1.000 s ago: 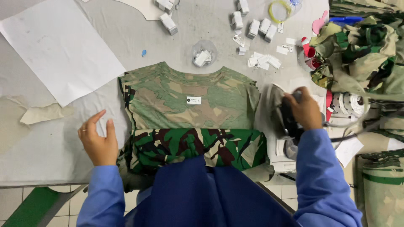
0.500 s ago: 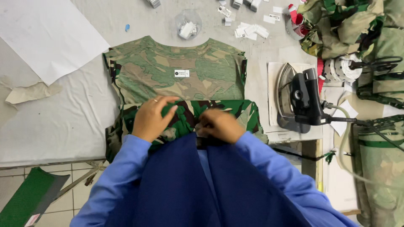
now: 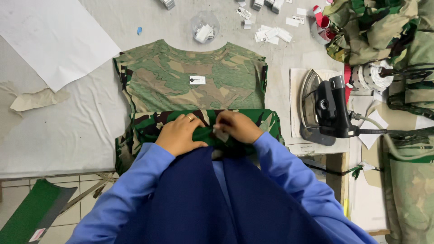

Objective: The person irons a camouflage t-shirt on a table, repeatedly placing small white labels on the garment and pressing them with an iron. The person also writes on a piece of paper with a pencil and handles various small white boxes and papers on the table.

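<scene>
Tabletop: the grey cloth-covered tabletop point(image 3: 68, 131) carries everything, its near edge at the person's body.
Shirt: a camouflage-patterned fabric shirt point(image 3: 194, 81) lies flat in the middle of the tabletop, inside out in its upper part, with the darker green hem folded up at the near edge under both hands.
Paper: a large white paper sheet point(image 3: 49, 40) lies at the far left, well apart from the shirt.
Iron: a black and silver steam iron point(image 3: 323, 108) rests on its side just right of the shirt.
Left hand: the left hand point(image 3: 180, 134) presses palm-down on the folded hem, fingers spread, grasping nothing.
Right hand: the right hand point(image 3: 237, 126) pinches a small white label point(image 3: 220, 134) against the hem.
Bag: a small clear plastic bag of white labels point(image 3: 204, 28) sits beyond the collar.
</scene>
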